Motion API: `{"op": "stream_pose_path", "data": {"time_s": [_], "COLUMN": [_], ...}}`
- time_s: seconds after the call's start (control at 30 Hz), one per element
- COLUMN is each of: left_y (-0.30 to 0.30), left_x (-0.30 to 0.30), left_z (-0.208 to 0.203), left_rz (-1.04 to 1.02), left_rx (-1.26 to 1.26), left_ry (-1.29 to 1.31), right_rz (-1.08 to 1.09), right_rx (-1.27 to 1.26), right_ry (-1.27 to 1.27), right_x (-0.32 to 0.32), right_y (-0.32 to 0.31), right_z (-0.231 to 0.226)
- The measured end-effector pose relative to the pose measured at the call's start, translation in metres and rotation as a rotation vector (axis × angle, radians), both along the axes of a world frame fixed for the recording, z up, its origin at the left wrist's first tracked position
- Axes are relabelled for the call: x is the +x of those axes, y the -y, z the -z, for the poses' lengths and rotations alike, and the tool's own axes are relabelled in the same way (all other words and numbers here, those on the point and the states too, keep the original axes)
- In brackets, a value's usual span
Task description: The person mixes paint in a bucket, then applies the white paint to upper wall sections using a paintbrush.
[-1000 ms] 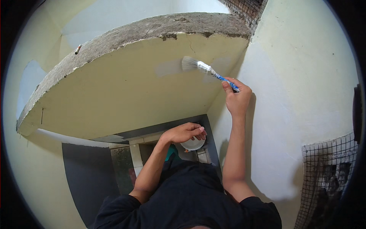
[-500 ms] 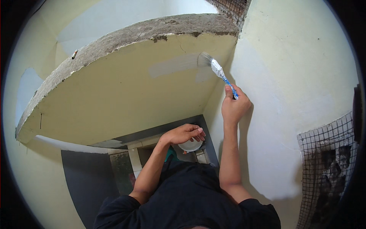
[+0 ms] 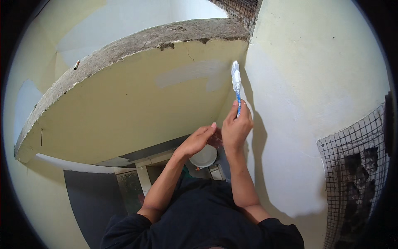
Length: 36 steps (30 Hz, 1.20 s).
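A flat paintbrush with white-coated bristles and a paint-smeared blue handle (image 3: 236, 79) stands nearly upright near the inner corner, its bristles seen edge-on; whether they touch a surface cannot be told. The right hand (image 3: 237, 129) grips the handle between thumb and fingers. Just beside it, the left hand (image 3: 199, 140) holds its fingers loosely bent, thumb raised apart from them; their tips are partly hidden. Left of the brush, a pale grey-white painted patch (image 3: 186, 74) crosses the matte yellow slab face (image 3: 120, 108), which a rough grey concrete edge (image 3: 145, 39) borders above. Below the hands sits a round white container (image 3: 204, 158). Rightward rise a pale, patchily painted wall (image 3: 282, 120) and black square wire mesh (image 3: 340, 151).
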State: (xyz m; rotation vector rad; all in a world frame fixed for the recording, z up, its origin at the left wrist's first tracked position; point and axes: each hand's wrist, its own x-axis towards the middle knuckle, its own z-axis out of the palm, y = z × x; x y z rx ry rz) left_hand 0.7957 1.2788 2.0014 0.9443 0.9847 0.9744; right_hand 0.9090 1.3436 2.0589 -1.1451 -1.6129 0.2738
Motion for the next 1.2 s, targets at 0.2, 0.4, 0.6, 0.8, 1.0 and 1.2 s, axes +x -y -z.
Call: {"op": "stream_pose_path", "data": {"time_s": [0.2,0.4,0.6,0.8,1.0,1.2], "left_y": [-0.007,0.003,0.03,0.056,0.074,0.07], "left_x": [-0.004,-0.016,-0.032,-0.037,-0.032,-0.01], "left_z": [-0.019,-0.035,-0.038,-0.02,-0.011,-0.002], "left_rz": [-0.236,-0.512,-0.499,-0.718,-0.747,-0.598], "left_rx": [-0.11,0.159,0.202,0.333,0.376,0.351], "left_ry": [0.155,0.432,0.567,0.62,0.487,0.45], "right_rz": [-0.075,-0.133,-0.227,-0.379,-0.534,-0.604], "right_rx": [-0.226,-0.143,-0.057,0.029,0.11,0.046], "right_ry": [0.072,0.241,0.336,0.353,0.397,0.088], "right_x": [-0.039,-0.077,-0.101,-0.108,-0.103,-0.065], "right_y": [0.012,0.022,0.049,0.076,0.084,0.075], "right_z": [-0.002,0.004,0.012,0.019,0.029,0.029]}}
